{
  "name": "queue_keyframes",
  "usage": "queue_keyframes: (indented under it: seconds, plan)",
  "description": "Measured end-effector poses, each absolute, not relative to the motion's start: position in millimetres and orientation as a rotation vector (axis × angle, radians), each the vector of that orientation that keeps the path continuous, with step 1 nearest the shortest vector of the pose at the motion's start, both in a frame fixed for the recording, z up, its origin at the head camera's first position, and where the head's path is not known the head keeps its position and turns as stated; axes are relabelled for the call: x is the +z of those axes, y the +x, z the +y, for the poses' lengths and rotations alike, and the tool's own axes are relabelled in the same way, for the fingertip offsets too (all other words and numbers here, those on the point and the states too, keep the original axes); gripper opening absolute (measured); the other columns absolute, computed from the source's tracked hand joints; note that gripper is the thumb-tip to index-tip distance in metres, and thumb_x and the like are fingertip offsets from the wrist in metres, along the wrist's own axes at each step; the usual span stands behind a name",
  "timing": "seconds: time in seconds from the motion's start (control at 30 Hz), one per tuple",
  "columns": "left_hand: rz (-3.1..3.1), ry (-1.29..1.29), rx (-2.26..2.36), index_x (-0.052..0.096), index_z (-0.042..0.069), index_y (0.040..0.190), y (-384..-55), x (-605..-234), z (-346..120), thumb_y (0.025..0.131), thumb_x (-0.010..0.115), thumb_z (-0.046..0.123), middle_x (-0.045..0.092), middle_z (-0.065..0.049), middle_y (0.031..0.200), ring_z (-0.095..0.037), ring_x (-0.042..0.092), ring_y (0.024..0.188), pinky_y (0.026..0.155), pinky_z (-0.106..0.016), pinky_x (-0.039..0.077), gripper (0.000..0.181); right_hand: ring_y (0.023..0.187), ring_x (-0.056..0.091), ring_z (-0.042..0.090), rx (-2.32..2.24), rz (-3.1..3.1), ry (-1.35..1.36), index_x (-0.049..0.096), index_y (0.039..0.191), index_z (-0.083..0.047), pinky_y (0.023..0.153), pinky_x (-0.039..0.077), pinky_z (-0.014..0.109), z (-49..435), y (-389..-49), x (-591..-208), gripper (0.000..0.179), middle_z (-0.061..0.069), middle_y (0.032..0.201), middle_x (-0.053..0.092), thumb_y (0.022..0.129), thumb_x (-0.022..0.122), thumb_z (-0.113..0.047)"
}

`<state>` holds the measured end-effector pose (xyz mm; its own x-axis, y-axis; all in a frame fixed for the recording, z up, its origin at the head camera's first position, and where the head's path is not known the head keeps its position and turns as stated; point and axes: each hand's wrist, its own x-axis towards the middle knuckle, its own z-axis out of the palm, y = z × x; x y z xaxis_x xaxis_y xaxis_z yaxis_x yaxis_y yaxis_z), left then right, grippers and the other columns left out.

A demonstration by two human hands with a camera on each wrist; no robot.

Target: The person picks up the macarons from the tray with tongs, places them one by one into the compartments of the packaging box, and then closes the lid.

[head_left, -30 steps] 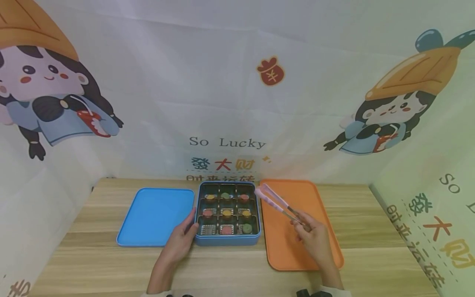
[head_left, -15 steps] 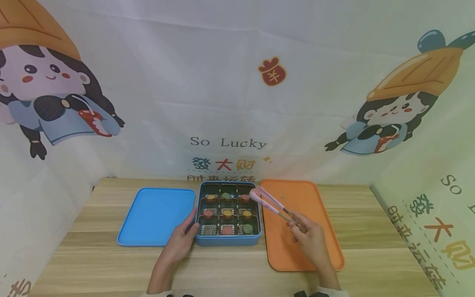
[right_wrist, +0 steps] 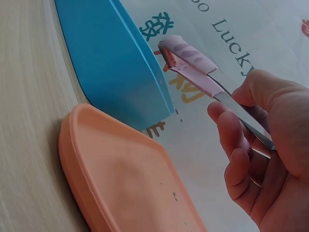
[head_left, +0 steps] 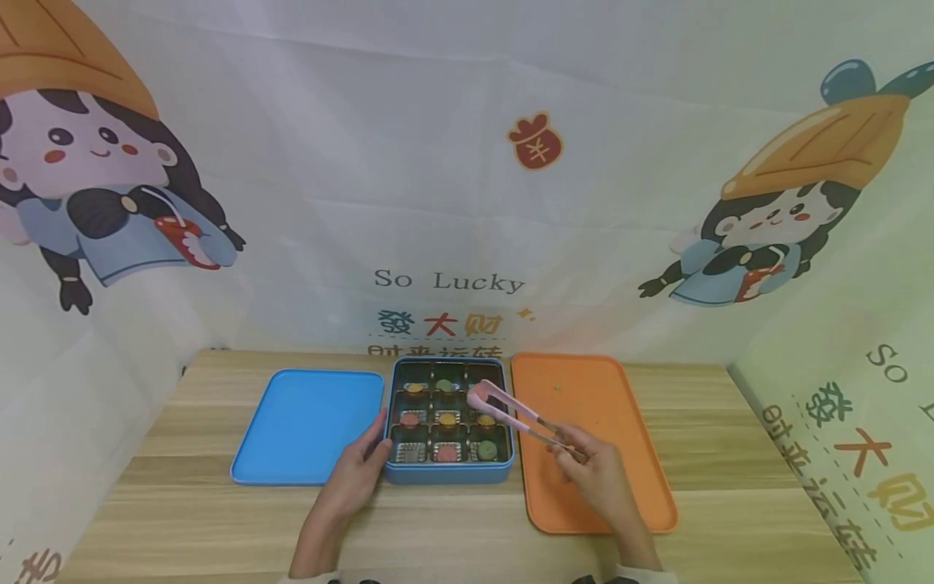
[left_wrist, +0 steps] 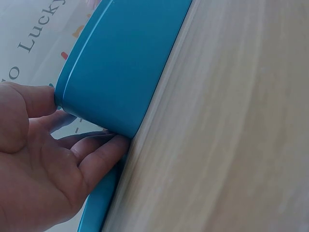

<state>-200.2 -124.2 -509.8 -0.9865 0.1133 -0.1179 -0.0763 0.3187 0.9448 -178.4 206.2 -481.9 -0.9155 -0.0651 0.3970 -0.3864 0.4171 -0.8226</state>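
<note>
A blue square box [head_left: 448, 473] on the table has a black divided insert with small round yellow, green and pink pieces, one to most compartments. My left hand [head_left: 357, 469] rests against its left side, thumb at the rim and fingertips low on the wall in the left wrist view [left_wrist: 63, 164]. My right hand [head_left: 600, 474] holds pink-tipped metal tongs [right_wrist: 195, 65], their tips over the right part of the box. Something reddish shows between the tips; whether they grip it I cannot tell. The tips hide much of the back right compartment.
A blue lid [head_left: 306, 426] lies left of the box. To the right, an orange tray [head_left: 562, 511] with a few tiny green specks lies beneath my right hand. A printed white cloth [head_left: 409, 162] stands behind the wooden table [head_left: 730, 454].
My right hand has moved left, bringing the tongs from beside the box's right edge to over the back right compartment. The left hand and the box stay in place.
</note>
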Motion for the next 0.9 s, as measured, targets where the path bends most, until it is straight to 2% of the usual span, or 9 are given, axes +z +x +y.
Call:
queue_keyframes:
  seconds: [0.23, 0.47, 0.67, 0.9]
  plan:
    - [2.41, 0.03, 1.746, 0.022, 0.01, 0.158, -200.0, -511.0, -125.1, 0.107, 0.042, 0.018, 0.021, -0.018, 0.162, -0.037, 0.014, 0.151, 0.121, -0.054, 0.015, 0.056, 0.049, 0.056, 0.007, 1.603, -2.448, 0.43, 0.067, 0.116, 0.008, 0.044, 0.053, 0.027, 203.9, -183.3, -496.2, 0.03, 0.022, 0.086, 0.071, 0.086, 0.062, 0.011]
    - [2.417, 0.032, 1.74, 0.022, 0.011, 0.158, -200.3, -512.0, -125.6, 0.107, 0.042, 0.019, 0.021, -0.019, 0.162, -0.037, 0.014, 0.15, 0.121, -0.054, 0.015, 0.056, 0.051, 0.058, 0.006, 1.574, -2.507, 0.497, 0.067, 0.118, 0.007, 0.044, 0.051, 0.022, 196.4, -181.7, -498.0, 0.032, 0.021, 0.088, 0.072, 0.087, 0.062, 0.009]
    - [2.411, 0.009, 1.739, 0.023, 0.012, 0.158, -199.8, -511.1, -125.1, 0.106, 0.043, 0.02, 0.021, -0.018, 0.162, -0.037, 0.014, 0.151, 0.121, -0.054, 0.015, 0.056, 0.05, 0.054, -0.002, 1.525, -2.525, 0.541, 0.069, 0.115, 0.006, 0.042, 0.049, 0.021, 189.4, -181.9, -501.1, 0.029, 0.019, 0.09, 0.073, 0.086, 0.065, 0.007]
    - [2.426, 0.027, 1.731, 0.023, 0.011, 0.158, -200.6, -511.3, -125.4, 0.106, 0.042, 0.019, 0.022, -0.019, 0.162, -0.038, 0.015, 0.15, 0.121, -0.054, 0.015, 0.056, 0.049, 0.049, -0.004, 1.483, -2.539, 0.557, 0.07, 0.114, 0.005, 0.041, 0.046, 0.019, 186.5, -181.5, -500.3, 0.029, 0.017, 0.089, 0.073, 0.085, 0.065, 0.007]
